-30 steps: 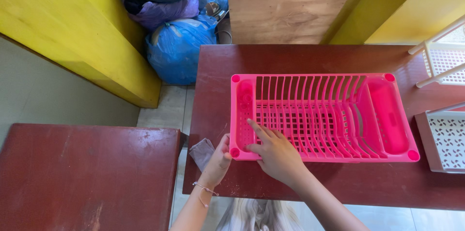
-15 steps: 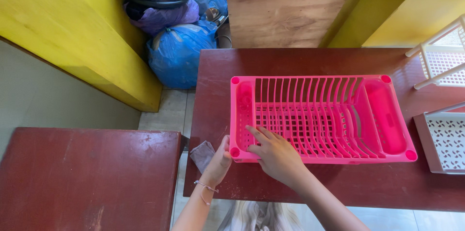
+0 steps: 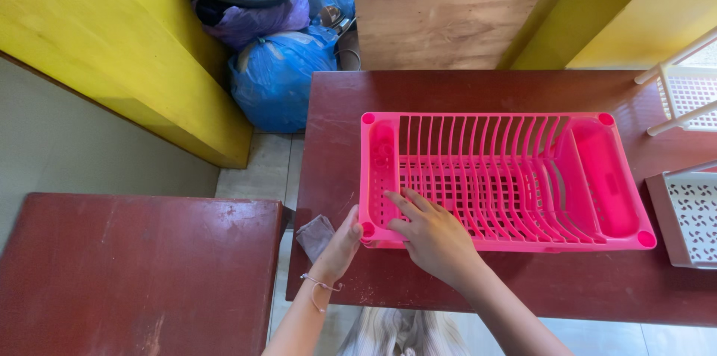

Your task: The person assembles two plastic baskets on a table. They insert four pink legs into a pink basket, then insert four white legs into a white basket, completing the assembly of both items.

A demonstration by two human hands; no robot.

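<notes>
A bright pink plastic dish rack [image 3: 612, 177] lies on a dark red-brown table [image 3: 463, 87]. My right hand [image 3: 429, 233] rests with spread fingers inside the rack's near left part, pressing on the slatted floor. My left hand [image 3: 340, 244] grips the rack's near left corner, thumb against the rim. A small grey cloth [image 3: 314, 235] sits just left of that hand; whether the hand holds it is hidden. A thin bracelet circles my left wrist.
A second dark red table [image 3: 134, 274] stands at lower left, across a narrow gap of tiled floor. Blue and purple stuffed bags [image 3: 280, 72] pile by a yellow wall [image 3: 112, 50]. White perforated plastic shelf parts [image 3: 691, 210] lie at the table's right edge.
Almost nothing differs: both hands stay on the rack's near left corner, and the view has shifted slightly.
</notes>
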